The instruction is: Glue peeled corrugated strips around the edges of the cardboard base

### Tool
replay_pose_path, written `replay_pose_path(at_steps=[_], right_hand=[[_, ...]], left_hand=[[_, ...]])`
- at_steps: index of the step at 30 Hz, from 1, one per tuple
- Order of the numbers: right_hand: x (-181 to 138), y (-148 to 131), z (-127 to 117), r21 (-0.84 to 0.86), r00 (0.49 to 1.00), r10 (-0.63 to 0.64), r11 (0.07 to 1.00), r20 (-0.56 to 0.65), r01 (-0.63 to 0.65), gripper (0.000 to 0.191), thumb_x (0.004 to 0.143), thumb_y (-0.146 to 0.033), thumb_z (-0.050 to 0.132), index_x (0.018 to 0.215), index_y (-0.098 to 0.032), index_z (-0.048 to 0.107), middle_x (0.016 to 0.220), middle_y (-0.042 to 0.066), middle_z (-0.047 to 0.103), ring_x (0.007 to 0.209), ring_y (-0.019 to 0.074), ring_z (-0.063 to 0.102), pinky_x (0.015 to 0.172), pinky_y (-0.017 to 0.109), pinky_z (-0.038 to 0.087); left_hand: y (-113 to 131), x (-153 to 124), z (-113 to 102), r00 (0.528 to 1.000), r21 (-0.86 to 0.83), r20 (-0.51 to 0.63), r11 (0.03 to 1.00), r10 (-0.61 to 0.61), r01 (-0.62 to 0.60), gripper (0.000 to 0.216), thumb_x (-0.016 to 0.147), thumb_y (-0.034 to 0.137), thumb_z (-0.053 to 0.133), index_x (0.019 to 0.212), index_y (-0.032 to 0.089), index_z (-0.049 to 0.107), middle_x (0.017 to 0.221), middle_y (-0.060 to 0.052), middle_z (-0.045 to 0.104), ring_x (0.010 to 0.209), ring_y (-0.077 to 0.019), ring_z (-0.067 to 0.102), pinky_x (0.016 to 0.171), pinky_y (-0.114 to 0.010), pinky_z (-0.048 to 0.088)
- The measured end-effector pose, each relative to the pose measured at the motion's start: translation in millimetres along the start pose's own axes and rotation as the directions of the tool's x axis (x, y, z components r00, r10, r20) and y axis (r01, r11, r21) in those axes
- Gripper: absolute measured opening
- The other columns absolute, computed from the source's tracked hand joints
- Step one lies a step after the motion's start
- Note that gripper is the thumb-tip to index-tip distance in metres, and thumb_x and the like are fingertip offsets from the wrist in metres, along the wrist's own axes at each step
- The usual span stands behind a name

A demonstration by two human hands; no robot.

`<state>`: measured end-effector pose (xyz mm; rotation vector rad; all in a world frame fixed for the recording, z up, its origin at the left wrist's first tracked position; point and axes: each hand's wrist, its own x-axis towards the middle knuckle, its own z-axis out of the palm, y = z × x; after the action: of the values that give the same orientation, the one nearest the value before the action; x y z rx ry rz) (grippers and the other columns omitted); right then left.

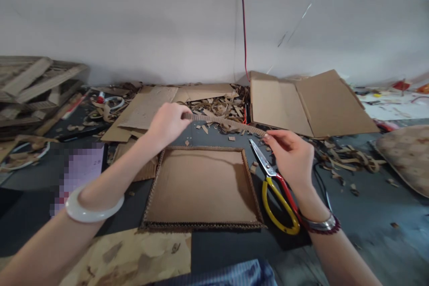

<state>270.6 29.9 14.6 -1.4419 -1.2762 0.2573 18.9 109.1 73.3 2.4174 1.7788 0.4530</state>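
Between my two hands a narrow strip of corrugated cardboard (226, 122) is stretched, sagging slightly. My left hand (170, 123) pinches its left end and my right hand (291, 154) pinches the right end. Below the strip lies a shallow cardboard tray (203, 187) with low walls of corrugated strips along its sides. The strip hangs above the tray's far wall, apart from it. Scissors (276, 196) with one yellow and one red handle lie just right of the tray, blades pointing away, partly hidden by my right hand and wrist.
Cardboard scraps (217, 107) are heaped behind the tray. A folded cardboard sheet (311, 103) leans at the back right, and flat cardboard pieces (147, 107) lie at the back left. Stacked strips (36, 85) stand far left. A cushion (405, 156) sits at the right. A cable (244, 27) hangs down the wall.
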Motion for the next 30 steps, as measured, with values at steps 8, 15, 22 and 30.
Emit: replay_pose_path(at_steps=[8, 15, 22, 30], right_hand=[[9, -4, 20, -0.152, 0.987, -0.062, 0.985, 0.151, 0.085, 0.015, 0.076, -0.025, 0.056, 0.081, -0.015, 0.066, 0.075, 0.006, 0.07, 0.068, 0.0184, 0.066, 0.067, 0.03, 0.052], [11, 15, 21, -0.231, 0.943, -0.046, 0.964, 0.33, 0.128, 0.01, 0.073, -0.021, 0.057, 0.074, -0.018, 0.067, 0.069, 0.004, 0.07, 0.063, 0.0187, 0.066, 0.061, 0.03, 0.051], [7, 16, 27, -0.25, 0.866, -0.116, 0.931, 0.487, 0.265, 0.013, 0.069, -0.011, 0.058, 0.068, -0.021, 0.067, 0.072, 0.001, 0.071, 0.068, 0.0177, 0.065, 0.065, 0.028, 0.051], [3, 23, 30, -0.313, 0.84, -0.147, 0.883, 0.522, 0.349, 0.013, 0.07, -0.008, 0.058, 0.066, -0.019, 0.066, 0.074, 0.004, 0.069, 0.07, 0.0182, 0.064, 0.07, 0.03, 0.049]], left_hand=[[-25, -10, 0, 0.977, 0.199, 0.211, 0.977, 0.036, -0.078, 0.041, 0.074, 0.055, 0.05, 0.057, 0.018, 0.056, 0.05, -0.003, 0.052, 0.051, -0.0193, 0.053, 0.045, -0.026, 0.031], [-45, -48, 11, 0.919, -0.201, 0.321, 0.965, 0.23, -0.171, 0.037, 0.089, 0.039, 0.027, 0.07, 0.019, 0.051, 0.065, -0.001, 0.055, 0.063, -0.016, 0.055, 0.058, -0.026, 0.039], [-69, -62, 24, 0.983, -0.179, 0.072, 0.972, 0.167, -0.152, 0.031, 0.082, 0.037, 0.042, 0.085, 0.018, 0.066, 0.083, -0.004, 0.061, 0.068, -0.0154, 0.057, 0.067, -0.026, 0.043], [-72, -67, 46, 0.992, -0.124, -0.026, 0.984, 0.123, -0.125, 0.024, 0.08, 0.03, 0.045, 0.079, 0.017, 0.066, 0.084, -0.006, 0.068, 0.075, -0.0183, 0.061, 0.072, -0.029, 0.046]])
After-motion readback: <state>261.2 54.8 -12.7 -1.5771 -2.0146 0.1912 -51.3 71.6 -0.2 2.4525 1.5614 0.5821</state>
